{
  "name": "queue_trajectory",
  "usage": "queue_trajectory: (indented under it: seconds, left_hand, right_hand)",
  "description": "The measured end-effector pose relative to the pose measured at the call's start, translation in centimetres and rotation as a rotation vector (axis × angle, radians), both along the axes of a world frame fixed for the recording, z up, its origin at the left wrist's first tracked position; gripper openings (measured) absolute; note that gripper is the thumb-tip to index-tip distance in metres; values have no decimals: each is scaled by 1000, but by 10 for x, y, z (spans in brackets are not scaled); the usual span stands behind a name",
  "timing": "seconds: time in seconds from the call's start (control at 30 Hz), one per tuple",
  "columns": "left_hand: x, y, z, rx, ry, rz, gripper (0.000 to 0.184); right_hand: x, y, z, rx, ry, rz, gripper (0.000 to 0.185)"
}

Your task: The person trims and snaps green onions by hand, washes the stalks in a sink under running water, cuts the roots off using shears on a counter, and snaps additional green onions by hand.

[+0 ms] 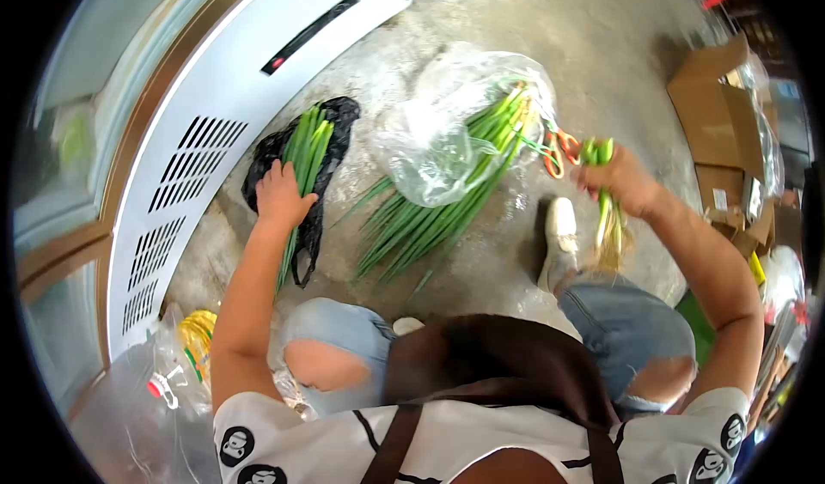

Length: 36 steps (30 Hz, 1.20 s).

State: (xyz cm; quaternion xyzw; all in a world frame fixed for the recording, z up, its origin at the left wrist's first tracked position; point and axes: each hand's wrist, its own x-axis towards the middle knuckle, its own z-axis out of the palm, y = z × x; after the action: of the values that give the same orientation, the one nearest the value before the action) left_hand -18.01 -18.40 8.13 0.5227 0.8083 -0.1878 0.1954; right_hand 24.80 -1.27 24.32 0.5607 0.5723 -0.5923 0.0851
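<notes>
On a cardboard box (709,119) at right, a white label (719,199), too small to read. Across the middle, grey concrete floor (619,80); at upper left, a white vented cabinet (215,97). Holds a bunch of rooted scallions (609,218) in the curled right hand (620,179), right of centre. Rests the part-open left hand (282,196) on green stalks (308,149) over a black bag (344,116), left of centre; grip impossible to tell. At centre, more scallions (430,219), partly hidden by a clear plastic bag (430,136).
</notes>
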Motion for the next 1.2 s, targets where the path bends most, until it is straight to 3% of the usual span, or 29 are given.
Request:
queue_trajectory:
  seconds: [0.03,0.1,0.17,0.23,0.3,0.33,0.4,0.43,0.5,0.53,0.6,0.73,0.83,0.9,1.03,1.1,1.17,1.2]
  left_hand:
    - [12,6,18,7,50,-68,76]
    - [42,27,49,405,-294,-144,48]
    - [94,61,54,580,-745,-84,33]
    - [163,97,51,679,-1066,-132,24]
    - [213,134,12,699,-979,-183,22]
    - [229,148,-9,702,-977,-178,22]
    - [254,172,-47,566,-701,55,19]
    - [258,180,-58,562,-707,82,19]
    - [261,178,-79,376,-597,246,19]
    - [261,175,-85,467,-536,181,16]
    - [258,171,-81,397,-579,196,17]
    - [259,159,-67,316,-633,214,20]
    - [259,150,-62,310,-629,147,22]
    - [260,146,-71,628,-792,153,29]
    - [265,160,-52,659,-1018,311,38]
    - [261,164,-43,571,-967,330,41]
    - [258,164,-42,833,-712,112,33]
    - [257,164,-45,833,-708,108,33]
  right_hand:
    - [10,8,4,36,41,-160,35]
    - [22,22,1,71,81,-329,32]
    - [24,33,-23,223,-4,-126,30]
    - [23,39,-71,621,-70,202,26]
    - [11,52,-108,799,-123,495,25]
    - [4,60,-127,800,-121,501,25]
    - [-7,81,-159,821,-53,359,26]
    - [-11,95,-173,808,-54,383,26]
    - [-18,116,-203,966,-13,634,24]
    - [-21,123,-218,967,-1,781,22]
    - [-26,132,-235,972,-10,1074,17]
    - [-38,149,-232,988,30,1313,13]
    - [-39,152,-226,952,46,1383,14]
    - [-35,154,-211,979,106,1336,15]
    - [-30,157,-189,1087,329,1133,14]
    - [-28,158,-185,1126,356,1074,14]
    - [-24,155,-182,1135,328,1065,12]
    - [-23,152,-182,1132,296,1058,11]
